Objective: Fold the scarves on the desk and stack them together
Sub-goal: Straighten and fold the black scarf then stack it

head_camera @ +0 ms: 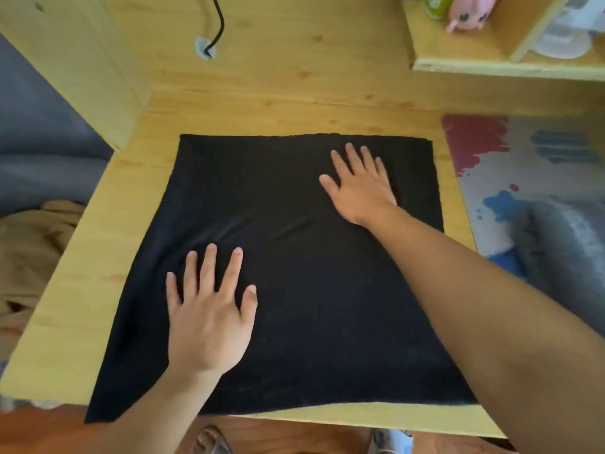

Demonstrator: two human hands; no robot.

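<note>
Currently smoothing, judging by hand pose: black scarf (294, 273) lies spread flat on the desk (65, 322), its near-left corner hanging over the desk's front edge. Left hand (209, 316) lies flat on the scarf's near-left part, fingers straight and spread, gripping nothing. Right hand (360, 185) likewise flat on the far-right part. Creases run between the hands. Next move probably needs a pinch on two scarf corners to start a fold. Patterned cloth (523, 165) sits right of the scarf.

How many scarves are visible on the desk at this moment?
2 seem visible: a black scarf spread at the centre under both hands, and a colourful cloth at the right edge, probably a scarf. Others may be hidden.
</note>
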